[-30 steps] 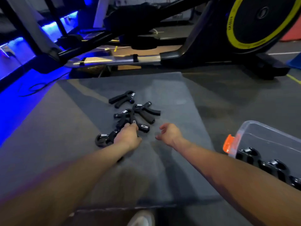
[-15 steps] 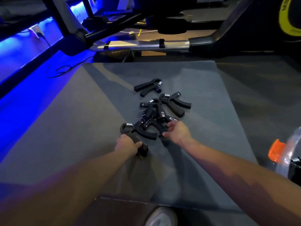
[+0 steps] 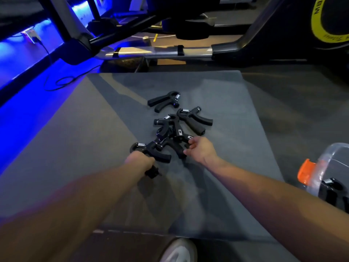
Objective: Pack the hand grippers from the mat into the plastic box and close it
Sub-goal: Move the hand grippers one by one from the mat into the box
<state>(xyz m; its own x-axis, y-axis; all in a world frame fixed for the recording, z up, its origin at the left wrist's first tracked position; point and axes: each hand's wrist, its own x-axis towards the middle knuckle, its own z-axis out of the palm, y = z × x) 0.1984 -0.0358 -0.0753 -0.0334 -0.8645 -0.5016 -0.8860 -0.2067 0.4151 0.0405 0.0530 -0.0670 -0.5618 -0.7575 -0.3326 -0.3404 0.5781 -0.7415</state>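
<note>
Head view — plastic box cut off at right, left hand hiding gripper handle

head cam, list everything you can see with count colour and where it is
hand grippers: about five, black with silver springs, piled mid-mat; exact count unclear where they overlap
mat: one, grey, on the floor under the grippers
plastic box: one, clear, at the right edge beside the mat, more black grippers inside
latch: one, orange, on the box's near-left end
exercise machine: one, black with a silver rail and yellow-ringed wheel, behind the mat
cable: one, black, on the blue-lit floor at left
shoe: one, pale, bottom edge
left hand: grips the handle of the nearest gripper
right hand: fingers on a gripper in the pile
</note>
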